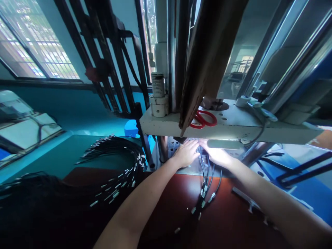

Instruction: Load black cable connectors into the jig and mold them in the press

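Observation:
Both my hands reach in under the white machine plate [171, 126], over a brightly lit metal bed. My left hand [187, 154] lies palm down with its fingers stretched forward, their tips close to the ends of several black cables [204, 169]. Across from it, my right hand [218, 156] points its fingers inward beside the same cables; glare washes them out, so their grip is unclear. From between the hands the cables run toward me, with silvery metal ends [203, 193] over the brown tabletop [176, 197].
Red-handled scissors [207, 118] rest on the machine plate, beside a hanging brown board [197, 69]. A large bundle of black cables with metal tips [129, 169] spreads at left. A dark metal bar [245, 197] lies by my right forearm.

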